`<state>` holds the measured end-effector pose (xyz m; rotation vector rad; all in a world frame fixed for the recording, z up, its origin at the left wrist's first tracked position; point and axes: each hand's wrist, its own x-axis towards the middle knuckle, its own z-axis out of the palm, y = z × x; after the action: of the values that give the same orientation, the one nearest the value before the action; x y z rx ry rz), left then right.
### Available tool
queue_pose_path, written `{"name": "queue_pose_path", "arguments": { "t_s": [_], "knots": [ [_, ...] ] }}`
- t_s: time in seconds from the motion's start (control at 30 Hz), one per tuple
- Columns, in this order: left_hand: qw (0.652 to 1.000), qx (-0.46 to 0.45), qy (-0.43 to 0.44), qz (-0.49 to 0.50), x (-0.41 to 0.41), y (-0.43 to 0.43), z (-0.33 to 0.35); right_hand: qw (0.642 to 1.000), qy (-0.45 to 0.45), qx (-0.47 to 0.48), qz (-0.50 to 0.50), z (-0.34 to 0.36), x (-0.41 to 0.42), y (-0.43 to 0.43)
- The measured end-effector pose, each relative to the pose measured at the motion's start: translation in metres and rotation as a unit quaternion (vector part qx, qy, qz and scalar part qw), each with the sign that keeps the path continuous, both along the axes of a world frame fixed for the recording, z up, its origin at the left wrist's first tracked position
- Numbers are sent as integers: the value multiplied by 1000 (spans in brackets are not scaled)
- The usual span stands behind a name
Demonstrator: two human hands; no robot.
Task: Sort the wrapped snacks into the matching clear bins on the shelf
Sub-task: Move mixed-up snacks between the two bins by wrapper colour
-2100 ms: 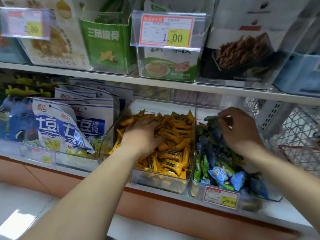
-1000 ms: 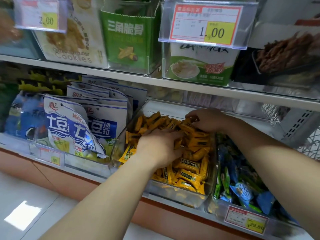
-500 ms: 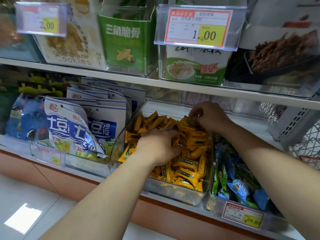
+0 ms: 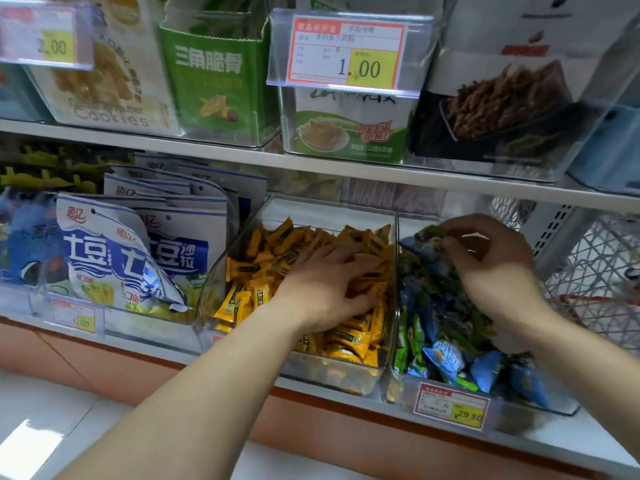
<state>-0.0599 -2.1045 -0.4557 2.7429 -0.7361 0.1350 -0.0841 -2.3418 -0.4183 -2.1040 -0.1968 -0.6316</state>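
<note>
A blue-green wrapped snack point(image 4: 424, 237) was pinched between the thumb and curled fingertips of the right hand point(image 4: 491, 268), just above the blue and green snacks point(image 4: 446, 355) piled in the right clear bin point(image 4: 540, 408), whose price tag point(image 4: 452, 405) read 29.80. The left hand point(image 4: 329, 285) lay with fingers loosely spread on the yellow wrapped snacks point(image 4: 346, 341) in the middle clear bin point(image 4: 332, 375). Above, a shelf tag point(image 4: 346, 51) read 1.00, beside a green box point(image 4: 214, 74) marked 三角脆骨.

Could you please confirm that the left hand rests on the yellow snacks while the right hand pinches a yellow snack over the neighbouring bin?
Not quite: the head view shows the right hand pinching a blue-and-green snack, not a yellow one; the rest is right.
</note>
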Motion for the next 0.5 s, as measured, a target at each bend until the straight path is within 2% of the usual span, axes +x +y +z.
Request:
{"name": "queue_pose_path", "arguments": {
  "t_s": [0.13,0.2,0.3,0.37,0.5],
  "knots": [
    [998,-1,-68,-10,-2,-6,2,976,88,-197,-23,-5,-21,-22],
    [997,9,-68,-37,-2,-10,5,968,88,-235,4,-5,-28,-13],
    [991,111,-29,-68,9,-2,9,953,61,-282,90,-5,-33,17],
    [990,134,-18,-30,26,13,12,926,78,-345,133,-14,-29,32],
    [992,100,30,75,56,43,22,875,82,-452,150,-25,-15,45]
  ]
}}
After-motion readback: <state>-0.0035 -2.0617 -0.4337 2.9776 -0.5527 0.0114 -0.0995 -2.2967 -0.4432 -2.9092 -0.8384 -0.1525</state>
